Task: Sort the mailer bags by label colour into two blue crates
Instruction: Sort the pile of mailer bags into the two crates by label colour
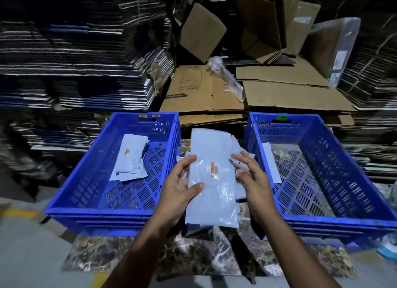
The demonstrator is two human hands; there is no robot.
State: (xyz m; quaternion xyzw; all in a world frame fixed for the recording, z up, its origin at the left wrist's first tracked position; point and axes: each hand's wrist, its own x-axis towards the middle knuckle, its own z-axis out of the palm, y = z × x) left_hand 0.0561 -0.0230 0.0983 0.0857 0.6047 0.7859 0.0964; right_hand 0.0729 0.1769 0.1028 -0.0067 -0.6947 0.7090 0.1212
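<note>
both forearms reach in from 6 o'clock toward 12. left hand (182, 186) palm up, thumb curled over held mailer. right hand (250, 174) palm turned inward, fingers spread, relaxed, pointing 11 o'clock.

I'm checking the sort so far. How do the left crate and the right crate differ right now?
The left crate bears orange stickers on its far rim; the right crate bears a green one. The left crate holds a small heap of pale mailer bags, the top one with an orange label; the right crate shows only one pale bag against its near-left wall, label unseen. Both are blue, slotted and open-topped.
</note>
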